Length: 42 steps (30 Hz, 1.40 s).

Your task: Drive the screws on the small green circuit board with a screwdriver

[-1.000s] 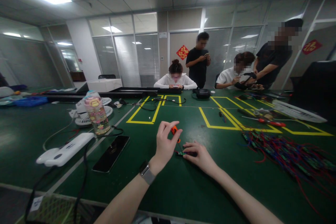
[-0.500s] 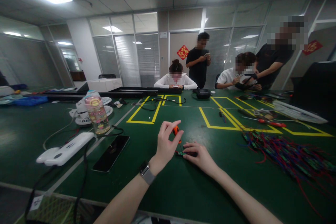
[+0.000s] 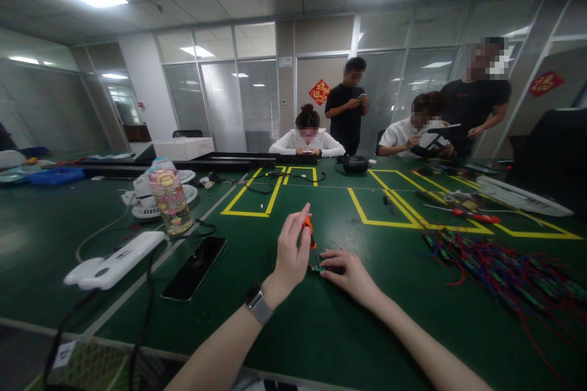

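Note:
My left hand [image 3: 290,253] is raised over the green table [image 3: 321,330], its fingers pinched round the orange handle of a small screwdriver [image 3: 308,226] that stands nearly upright. The tip points down at a small green circuit board [image 3: 315,268] lying on the table. My right hand [image 3: 349,271] lies on the table just right of the board, fingertips pressing on its end to hold it. A watch sits on my left wrist.
A black phone [image 3: 195,267] and a white device [image 3: 112,259] lie to the left, with a drink bottle [image 3: 169,197] and small fan behind. A heap of red and blue wired boards [image 3: 499,269] fills the right. Several people sit or stand at the far edge.
My left hand's fingers have closed tighter round the screwdriver and turned it slightly. My right hand has stayed put. The standing person at far right has straightened up.

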Motion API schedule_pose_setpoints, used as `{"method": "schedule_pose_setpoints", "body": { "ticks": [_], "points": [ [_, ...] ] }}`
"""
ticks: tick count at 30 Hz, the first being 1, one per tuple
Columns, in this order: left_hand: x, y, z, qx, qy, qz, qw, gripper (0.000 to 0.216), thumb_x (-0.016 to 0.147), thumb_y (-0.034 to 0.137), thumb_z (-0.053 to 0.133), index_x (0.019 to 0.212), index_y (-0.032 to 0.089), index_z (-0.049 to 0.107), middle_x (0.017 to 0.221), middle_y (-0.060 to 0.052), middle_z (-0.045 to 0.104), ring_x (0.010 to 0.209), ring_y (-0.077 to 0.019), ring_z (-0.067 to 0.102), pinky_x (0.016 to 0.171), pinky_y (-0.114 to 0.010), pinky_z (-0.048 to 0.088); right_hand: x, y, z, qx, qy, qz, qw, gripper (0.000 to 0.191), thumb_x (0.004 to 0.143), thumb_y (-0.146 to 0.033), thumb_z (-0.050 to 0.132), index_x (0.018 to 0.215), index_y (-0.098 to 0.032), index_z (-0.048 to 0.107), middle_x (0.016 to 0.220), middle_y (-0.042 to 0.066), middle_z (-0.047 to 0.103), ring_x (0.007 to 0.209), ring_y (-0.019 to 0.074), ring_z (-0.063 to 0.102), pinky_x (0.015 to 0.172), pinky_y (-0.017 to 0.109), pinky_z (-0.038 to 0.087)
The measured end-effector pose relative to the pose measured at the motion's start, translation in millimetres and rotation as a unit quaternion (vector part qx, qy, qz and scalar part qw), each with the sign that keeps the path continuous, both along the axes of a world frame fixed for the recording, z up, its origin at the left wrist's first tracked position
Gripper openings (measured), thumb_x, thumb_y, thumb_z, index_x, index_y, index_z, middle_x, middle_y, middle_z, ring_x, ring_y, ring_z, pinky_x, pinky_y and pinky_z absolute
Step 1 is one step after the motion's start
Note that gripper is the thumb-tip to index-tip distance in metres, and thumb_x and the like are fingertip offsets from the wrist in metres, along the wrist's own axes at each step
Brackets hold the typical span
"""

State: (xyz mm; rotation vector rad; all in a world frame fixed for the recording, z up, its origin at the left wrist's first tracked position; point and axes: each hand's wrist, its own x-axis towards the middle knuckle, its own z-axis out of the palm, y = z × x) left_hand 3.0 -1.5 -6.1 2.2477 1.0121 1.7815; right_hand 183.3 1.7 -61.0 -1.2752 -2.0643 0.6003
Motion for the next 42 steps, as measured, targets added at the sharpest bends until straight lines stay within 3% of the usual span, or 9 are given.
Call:
{"method": "schedule_pose_setpoints", "body": {
  "ticks": [8, 13, 21, 27, 32, 34, 38, 42],
  "points": [
    [-1.6, 2.5, 0.6, 0.015, -0.007, 0.035, 0.999, 0.026, 0.094, 0.028, 0.056, 0.119, 0.023, 0.062, 0.09, -0.002, 0.055, 0.083, -0.0159, 0.057, 0.077, -0.028, 0.049, -0.8, -0.5, 0.0, 0.003, 0.003, -0.004, 1.0, 0.017, 0.079, -0.031, 0.07, 0.093, -0.026, 0.078, 0.116, 0.009, 0.072, 0.117, 0.0277, 0.061, 0.115, 0.056, 0.023],
    [-1.5, -0.1, 1.8, -0.013, -0.005, 0.007, 1.0, 0.039, 0.101, 0.02, 0.034, 0.137, 0.023, 0.048, 0.105, -0.006, 0.058, 0.093, -0.0164, 0.058, 0.083, -0.029, 0.049, -0.5, -0.9, 0.4, 0.007, -0.001, -0.005, 1.0, 0.018, 0.079, -0.032, 0.071, 0.093, -0.025, 0.078, 0.116, 0.01, 0.072, 0.117, 0.0281, 0.061, 0.114, 0.056, 0.024],
    [-3.5, 3.6, 1.4, 0.006, -0.007, 0.035, 0.999, 0.027, 0.095, 0.028, 0.054, 0.121, 0.023, 0.061, 0.092, -0.003, 0.055, 0.086, -0.0171, 0.057, 0.079, -0.03, 0.049, 0.5, 1.2, -2.5, 0.006, -0.001, -0.003, 1.0, 0.018, 0.079, -0.033, 0.071, 0.093, -0.026, 0.078, 0.116, 0.009, 0.072, 0.117, 0.028, 0.061, 0.115, 0.056, 0.024],
    [-1.4, 2.6, 1.0, -0.021, -0.01, -0.009, 1.0, 0.04, 0.102, 0.02, 0.035, 0.141, 0.023, 0.045, 0.107, -0.007, 0.058, 0.094, -0.0158, 0.057, 0.084, -0.029, 0.048, 0.7, 1.3, -2.4, 0.005, 0.0, -0.003, 1.0, 0.018, 0.079, -0.033, 0.071, 0.094, -0.026, 0.079, 0.115, 0.009, 0.073, 0.118, 0.0277, 0.061, 0.115, 0.055, 0.023],
    [-3.1, 4.0, 0.9, 0.006, -0.02, 0.013, 1.0, 0.025, 0.096, 0.028, 0.054, 0.119, 0.023, 0.063, 0.091, -0.002, 0.055, 0.083, -0.0155, 0.056, 0.076, -0.027, 0.047, 0.4, 0.6, -1.3, 0.007, 0.003, -0.003, 1.0, 0.018, 0.079, -0.033, 0.071, 0.094, -0.027, 0.078, 0.115, 0.009, 0.073, 0.117, 0.0278, 0.061, 0.115, 0.056, 0.024],
    [-3.3, 3.0, 1.4, 0.006, -0.022, 0.007, 1.0, 0.023, 0.097, 0.03, 0.052, 0.114, 0.023, 0.065, 0.089, -0.002, 0.053, 0.081, -0.015, 0.056, 0.073, -0.027, 0.048, 0.1, 0.3, -0.8, 0.009, 0.005, -0.004, 1.0, 0.017, 0.079, -0.032, 0.071, 0.093, -0.027, 0.079, 0.115, 0.008, 0.073, 0.117, 0.0279, 0.061, 0.114, 0.056, 0.024],
    [-2.2, 1.5, 2.0, -0.017, -0.017, -0.018, 1.0, 0.036, 0.102, 0.023, 0.034, 0.133, 0.023, 0.053, 0.105, -0.006, 0.057, 0.092, -0.0159, 0.058, 0.081, -0.028, 0.048, -0.6, -0.2, -0.3, 0.009, 0.004, -0.004, 1.0, 0.017, 0.079, -0.032, 0.071, 0.093, -0.026, 0.079, 0.114, 0.009, 0.073, 0.117, 0.028, 0.062, 0.114, 0.057, 0.025],
    [-1.9, 4.5, 0.3, -0.02, -0.016, -0.003, 1.0, 0.036, 0.101, 0.023, 0.041, 0.135, 0.023, 0.05, 0.101, -0.005, 0.059, 0.092, -0.0166, 0.058, 0.083, -0.03, 0.048, -0.8, 0.7, -1.8, 0.012, 0.004, -0.012, 1.0, 0.017, 0.078, -0.031, 0.071, 0.092, -0.025, 0.079, 0.115, 0.01, 0.073, 0.115, 0.028, 0.062, 0.114, 0.056, 0.026]
  ]
}}
